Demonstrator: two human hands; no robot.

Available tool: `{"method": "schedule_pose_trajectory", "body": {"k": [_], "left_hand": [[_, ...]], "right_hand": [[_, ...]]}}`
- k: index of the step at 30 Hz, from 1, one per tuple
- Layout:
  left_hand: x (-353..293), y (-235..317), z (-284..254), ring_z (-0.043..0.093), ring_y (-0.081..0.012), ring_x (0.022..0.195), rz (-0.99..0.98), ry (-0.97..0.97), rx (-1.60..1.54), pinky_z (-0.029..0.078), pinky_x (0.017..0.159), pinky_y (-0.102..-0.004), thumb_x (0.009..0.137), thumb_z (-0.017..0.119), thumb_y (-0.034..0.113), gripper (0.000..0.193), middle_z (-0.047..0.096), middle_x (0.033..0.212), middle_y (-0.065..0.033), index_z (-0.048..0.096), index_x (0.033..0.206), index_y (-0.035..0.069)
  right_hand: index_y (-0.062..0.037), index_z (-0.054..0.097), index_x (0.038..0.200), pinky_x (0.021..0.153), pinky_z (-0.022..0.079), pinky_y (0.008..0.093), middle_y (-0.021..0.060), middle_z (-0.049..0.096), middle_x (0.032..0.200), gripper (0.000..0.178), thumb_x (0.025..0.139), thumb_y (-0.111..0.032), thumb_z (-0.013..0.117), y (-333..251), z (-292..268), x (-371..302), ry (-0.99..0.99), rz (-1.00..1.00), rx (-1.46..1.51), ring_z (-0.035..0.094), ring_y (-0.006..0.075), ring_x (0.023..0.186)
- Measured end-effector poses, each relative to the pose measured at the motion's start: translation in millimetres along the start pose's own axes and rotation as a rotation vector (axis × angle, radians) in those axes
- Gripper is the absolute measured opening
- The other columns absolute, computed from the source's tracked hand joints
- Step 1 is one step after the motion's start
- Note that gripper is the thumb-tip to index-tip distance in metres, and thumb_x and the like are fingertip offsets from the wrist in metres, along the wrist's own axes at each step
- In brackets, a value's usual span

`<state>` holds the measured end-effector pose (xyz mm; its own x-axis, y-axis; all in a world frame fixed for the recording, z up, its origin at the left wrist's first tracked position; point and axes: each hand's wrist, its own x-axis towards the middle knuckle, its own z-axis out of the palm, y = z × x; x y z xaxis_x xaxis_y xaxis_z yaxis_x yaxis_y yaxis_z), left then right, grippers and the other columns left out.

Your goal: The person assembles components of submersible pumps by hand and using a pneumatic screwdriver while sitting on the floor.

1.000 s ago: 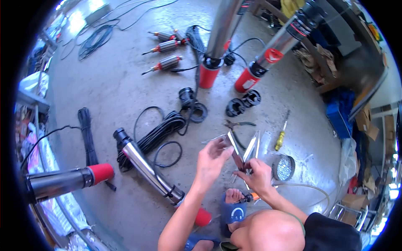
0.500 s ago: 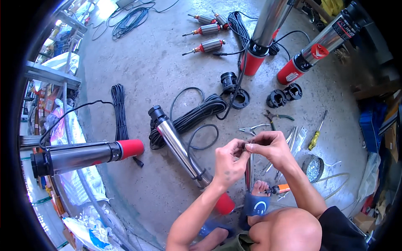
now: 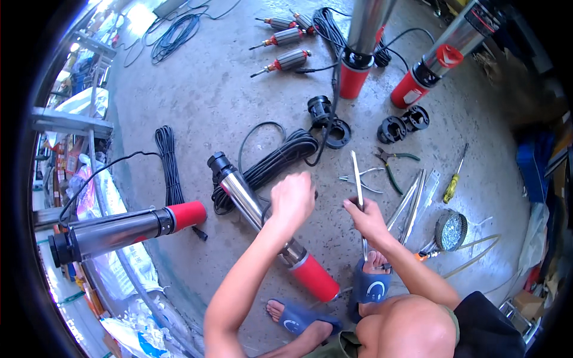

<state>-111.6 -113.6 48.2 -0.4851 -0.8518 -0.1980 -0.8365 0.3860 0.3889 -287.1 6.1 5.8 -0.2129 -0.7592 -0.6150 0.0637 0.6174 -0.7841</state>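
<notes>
My left hand (image 3: 293, 200) is closed and slightly blurred, over a steel submersible pump (image 3: 242, 194) with a red end that lies on the floor. A dark bit shows beside its fingers, too small to name. My right hand (image 3: 371, 222) grips a long thin metal strip (image 3: 357, 170), held nearly upright above my slippered foot. Beyond that hand lie circlip pliers (image 3: 371, 179) and green-handled cutters (image 3: 391, 170). More metal strips (image 3: 412, 209) rest to its right.
A yellow screwdriver (image 3: 452, 186) and a round tin (image 3: 440, 230) of small metal parts lie right. Another pump (image 3: 119, 231) is at left, beside coiled black cable (image 3: 169, 167). Two pumps (image 3: 357, 77) stand at the back, near motor rotors (image 3: 289, 61) and black fittings (image 3: 392, 129).
My hands, together before around a small dark piece, have come apart. The left has moved left over the pump. The right has lowered slightly, with the metal strip now rising above it.
</notes>
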Motion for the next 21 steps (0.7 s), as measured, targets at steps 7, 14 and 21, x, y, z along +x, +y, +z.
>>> {"method": "schedule_pose_trajectory", "body": {"k": [7, 14, 21], "left_hand": [[-135.8, 35.7, -53.7, 0.066, -0.0295, 0.067, 0.267, -0.206, -0.122, 0.052, 0.06, -0.041, 0.085, 0.069, 0.02, 0.014, 0.065, 0.072, -0.0111, 0.066, 0.079, 0.008], [-148.0, 8.0, -69.1, 0.069, -0.0278, 0.087, -0.174, -0.476, -0.389, 0.054, 0.075, -0.0382, 0.092, 0.065, 0.02, 0.037, 0.069, 0.092, -0.016, 0.056, 0.121, -0.001], [-77.8, 13.2, -73.3, 0.061, -0.0131, 0.078, -0.515, -0.063, -1.633, 0.05, 0.068, -0.0262, 0.1, 0.059, 0.018, 0.047, 0.059, 0.094, -0.0049, 0.038, 0.139, 0.001]], "right_hand": [[-0.0005, 0.069, 0.086, 0.065, 0.049, 0.0409, 0.0122, 0.067, 0.072, 0.047, 0.094, -0.045, 0.058, 1.8, 83.2, 67.1, -0.354, -0.229, -0.345, 0.062, 0.0234, 0.068], [-0.0005, 0.072, 0.086, 0.061, 0.049, 0.0328, 0.005, 0.067, 0.075, 0.028, 0.087, -0.029, 0.07, -18.6, 103.0, 65.7, -0.623, -0.058, -0.181, 0.062, 0.016, 0.067], [-0.0011, 0.069, 0.097, 0.057, 0.046, 0.0273, 0.0033, 0.066, 0.076, 0.023, 0.089, -0.022, 0.07, -120.6, 79.4, 38.9, -0.702, -0.307, -0.172, 0.058, 0.0109, 0.064]]}}
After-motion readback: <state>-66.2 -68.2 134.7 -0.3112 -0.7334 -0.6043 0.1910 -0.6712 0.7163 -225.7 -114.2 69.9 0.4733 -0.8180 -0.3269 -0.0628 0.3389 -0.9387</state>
